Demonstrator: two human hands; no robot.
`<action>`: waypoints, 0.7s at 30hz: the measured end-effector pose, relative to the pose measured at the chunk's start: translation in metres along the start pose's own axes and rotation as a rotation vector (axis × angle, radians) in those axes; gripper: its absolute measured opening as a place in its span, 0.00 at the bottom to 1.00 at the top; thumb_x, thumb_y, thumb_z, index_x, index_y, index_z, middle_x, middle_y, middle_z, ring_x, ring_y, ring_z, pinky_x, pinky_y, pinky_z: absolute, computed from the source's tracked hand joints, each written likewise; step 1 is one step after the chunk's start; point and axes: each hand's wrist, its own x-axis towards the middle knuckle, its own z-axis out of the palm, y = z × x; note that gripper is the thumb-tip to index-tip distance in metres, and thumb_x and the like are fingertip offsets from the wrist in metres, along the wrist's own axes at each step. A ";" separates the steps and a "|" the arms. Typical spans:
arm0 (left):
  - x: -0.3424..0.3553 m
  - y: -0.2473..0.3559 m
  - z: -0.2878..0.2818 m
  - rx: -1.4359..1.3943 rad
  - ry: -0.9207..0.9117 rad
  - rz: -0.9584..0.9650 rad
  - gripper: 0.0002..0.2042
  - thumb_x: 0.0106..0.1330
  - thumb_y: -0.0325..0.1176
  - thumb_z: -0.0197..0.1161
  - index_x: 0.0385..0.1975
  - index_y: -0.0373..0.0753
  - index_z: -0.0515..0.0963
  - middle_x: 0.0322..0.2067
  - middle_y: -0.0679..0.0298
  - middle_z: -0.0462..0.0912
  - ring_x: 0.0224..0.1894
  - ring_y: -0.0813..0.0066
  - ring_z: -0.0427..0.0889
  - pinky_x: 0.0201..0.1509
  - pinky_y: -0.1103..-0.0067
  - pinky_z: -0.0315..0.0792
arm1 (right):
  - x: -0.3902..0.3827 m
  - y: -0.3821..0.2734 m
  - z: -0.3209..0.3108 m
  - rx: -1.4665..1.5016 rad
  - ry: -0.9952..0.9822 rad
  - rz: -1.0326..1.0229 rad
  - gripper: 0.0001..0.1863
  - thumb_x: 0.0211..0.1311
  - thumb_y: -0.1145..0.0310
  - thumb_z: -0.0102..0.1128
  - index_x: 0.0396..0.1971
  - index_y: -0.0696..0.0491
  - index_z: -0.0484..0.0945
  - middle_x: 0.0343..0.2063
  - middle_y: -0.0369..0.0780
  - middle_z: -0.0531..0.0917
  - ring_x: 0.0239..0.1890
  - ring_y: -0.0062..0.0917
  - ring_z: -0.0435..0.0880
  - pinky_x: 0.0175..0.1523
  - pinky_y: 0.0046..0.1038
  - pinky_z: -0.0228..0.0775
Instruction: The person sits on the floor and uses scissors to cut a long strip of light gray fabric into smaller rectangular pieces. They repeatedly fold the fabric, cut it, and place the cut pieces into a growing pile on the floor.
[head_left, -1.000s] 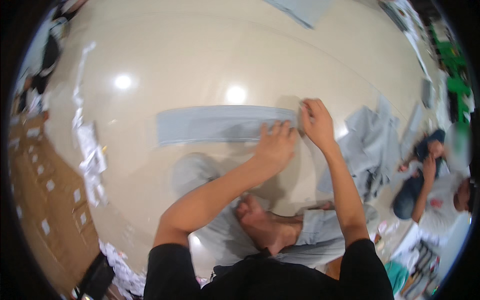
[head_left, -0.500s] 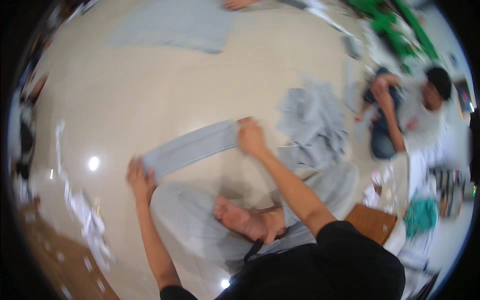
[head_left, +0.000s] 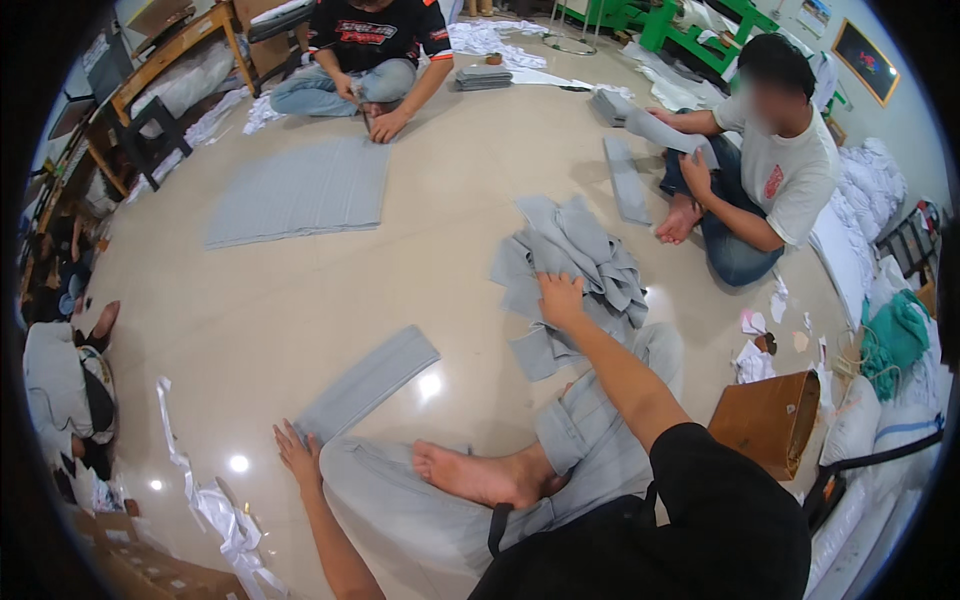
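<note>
- Currently the right hand (head_left: 560, 298) is lying flat, fingers spread and gripping nothing, on the near edge of a loose heap of grey fabric pieces (head_left: 575, 265) on the glossy beige tiled floor (head_left: 300, 290).
- The left hand (head_left: 297, 452) is resting palm down and open on the floor, just beside the near lower end of a long folded grey fabric strip (head_left: 368, 383); whether the fingertips are actually touching the cloth I cannot tell.
- The strip is lying flat, ahead and slightly right of the left hand. Its long axis is running diagonally, from near-left by that hand to far-right, toward the heap.
- The left hand is clearly the nearer one to the strip; the right hand is sitting well apart from it, beyond the strip's far end.
- The heap is lying ahead and to the right of the person's bare foot (head_left: 480, 475) and grey trouser legs, within the right arm's stretch.
- Another seated person in a pale shirt (head_left: 770, 170) is handling a similar grey strip beyond the heap; a third is sitting by a larger flat grey sheet (head_left: 300, 190) farther off.
</note>
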 end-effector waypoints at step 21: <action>-0.098 0.002 -0.007 -0.213 0.298 -0.183 0.14 0.65 0.34 0.69 0.48 0.36 0.85 0.46 0.53 0.84 0.46 0.49 0.82 0.53 0.63 0.76 | -0.413 0.165 -0.018 0.450 0.466 0.486 0.22 0.80 0.64 0.49 0.64 0.64 0.68 0.62 0.55 0.72 0.66 0.46 0.70 0.71 0.43 0.59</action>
